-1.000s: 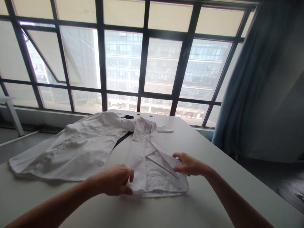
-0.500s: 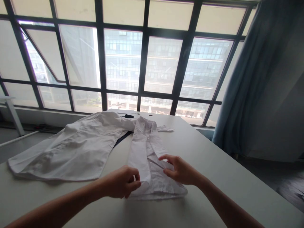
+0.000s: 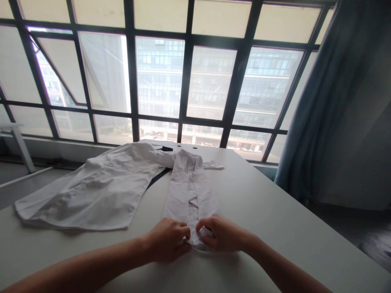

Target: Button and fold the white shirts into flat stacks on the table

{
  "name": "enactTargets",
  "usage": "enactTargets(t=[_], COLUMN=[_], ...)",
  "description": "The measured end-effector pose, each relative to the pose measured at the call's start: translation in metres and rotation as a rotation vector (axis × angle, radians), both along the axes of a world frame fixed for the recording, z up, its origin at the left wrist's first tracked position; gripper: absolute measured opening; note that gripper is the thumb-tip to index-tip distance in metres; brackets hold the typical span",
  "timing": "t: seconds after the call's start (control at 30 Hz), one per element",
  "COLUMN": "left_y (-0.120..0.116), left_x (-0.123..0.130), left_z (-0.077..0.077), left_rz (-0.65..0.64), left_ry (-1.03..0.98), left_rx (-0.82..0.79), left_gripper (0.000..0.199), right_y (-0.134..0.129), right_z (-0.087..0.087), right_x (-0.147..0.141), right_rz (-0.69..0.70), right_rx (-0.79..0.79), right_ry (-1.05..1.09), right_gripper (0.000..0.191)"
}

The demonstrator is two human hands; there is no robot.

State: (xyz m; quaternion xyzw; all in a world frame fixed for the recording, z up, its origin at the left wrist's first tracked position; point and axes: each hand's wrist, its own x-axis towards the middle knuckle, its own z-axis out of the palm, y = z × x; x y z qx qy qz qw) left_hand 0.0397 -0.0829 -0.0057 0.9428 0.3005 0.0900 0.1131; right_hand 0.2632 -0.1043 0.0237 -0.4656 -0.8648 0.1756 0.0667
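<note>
A white shirt (image 3: pixel 179 193) lies lengthwise in front of me, collar at the far end, its two sides folded inward so their edges run close together down the middle. My left hand (image 3: pixel 168 240) is closed at the near hem, thumb and fingers pinching the left folded side. Just across from it, my right hand (image 3: pixel 220 234) has curled fingers and thumb closed on the right folded side near the hem. A narrow strip of the inner layer shows between the two sides. My hands cover part of the hem.
Another white garment (image 3: pixel 100 187) is spread out at left on the white table (image 3: pixel 259 195). Something dark blue (image 3: pixel 158 178) lies between the two garments. A blue-grey curtain (image 3: pixel 320 122) hangs at right, and a window wall (image 3: pixel 159 77) stands behind the table.
My right hand has moved left and nearer, bringing the shirt's right side inward. My left hand has shifted slightly right. The gap between the folded sides has narrowed.
</note>
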Motion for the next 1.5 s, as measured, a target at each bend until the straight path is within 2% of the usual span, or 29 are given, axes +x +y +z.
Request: enactTargets(t=[0.07,0.2,0.27,0.33,0.4,0.5,0.53,0.6,0.67,0.73,0.8,0.9,1.03,1.1,1.17,1.23,1.3,1.37,1.43,1.5], left_y=[0.002,0.004,0.003,0.002,0.003,0.01,0.015,0.026,0.039,0.048,0.052,0.047,0.024,0.012,0.007,0.011,0.025,0.043,0.062,0.081], left_x=[0.002,0.003,0.003,0.003,0.002,-0.003,-0.006,-0.012,-0.018,-0.023,-0.025,-0.026,-0.027,-0.026,-0.024,-0.02,-0.016,-0.011,-0.006,0.002], left_z=[-0.002,-0.001,-0.001,-0.002,-0.001,0.005,0.007,0.007,0.002,-0.006,-0.014,-0.017,-0.007,0.002,0.008,0.01,0.005,-0.003,-0.009,-0.011], left_rz=[-0.014,0.058,0.059,-0.021,-0.114,-0.148,-0.137,-0.099,-0.075,-0.097,-0.135,-0.158,-0.214,-0.271,-0.325,-0.31,-0.233,-0.18,-0.183,-0.199], left_ry=[-0.072,-0.363,-0.427,-0.358,-0.246,-0.223,-0.246,-0.263,-0.189,-0.068,0.021,0.078,0.098,0.058,-0.022,-0.111,-0.152,-0.12,-0.047,0.014], left_rx=[-0.003,-0.05,-0.061,-0.065,-0.068,-0.048,-0.03,0.013,0.038,0.025,-0.004,-0.018,-0.016,-0.043,-0.118,-0.154,-0.088,0.001,0.031,0.052], left_gripper=[0.014,0.023,0.027,0.027,0.026,0.032,0.034,0.037,0.048,0.062,0.065,0.066,0.086,0.088,0.066,0.043,0.041,0.051,0.059,0.056], right_y=[0.0,0.002,0.003,0.003,0.004,0.007,0.01,0.019,0.03,0.04,0.046,0.047,0.034,0.026,0.02,0.02,0.024,0.03,0.037,0.04], right_z=[0.001,0.005,0.004,0.002,-0.001,-0.005,-0.006,-0.009,-0.016,-0.026,-0.035,-0.039,-0.019,-0.007,-0.001,-0.003,-0.013,-0.025,-0.037,-0.044], right_x=[-0.001,0.001,0.003,0.004,0.004,0.005,0.007,0.011,0.018,0.025,0.03,0.031,0.029,0.028,0.026,0.024,0.02,0.017,0.014,0.011], right_rz=[0.005,-0.059,-0.098,-0.079,0.014,0.105,0.083,-0.022,-0.125,-0.151,-0.119,-0.08,-0.03,0.018,0.047,0.019,-0.026,-0.038,-0.04,-0.058], right_rx=[0.013,0.073,0.097,0.05,-0.086,-0.232,-0.209,-0.054,0.145,0.237,0.174,0.02,-0.01,-0.012,-0.047,-0.005,0.138,0.256,0.295,0.346], right_ry=[0.021,0.15,0.22,0.234,0.196,0.188,0.216,0.278,0.285,0.2,0.073,-0.055,-0.088,-0.041,0.052,0.136,0.16,0.136,0.125,0.147], right_gripper=[0.031,0.028,0.027,0.03,0.034,0.038,0.038,0.039,0.041,0.052,0.07,0.082,0.098,0.085,0.06,0.041,0.031,0.03,0.03,0.024])
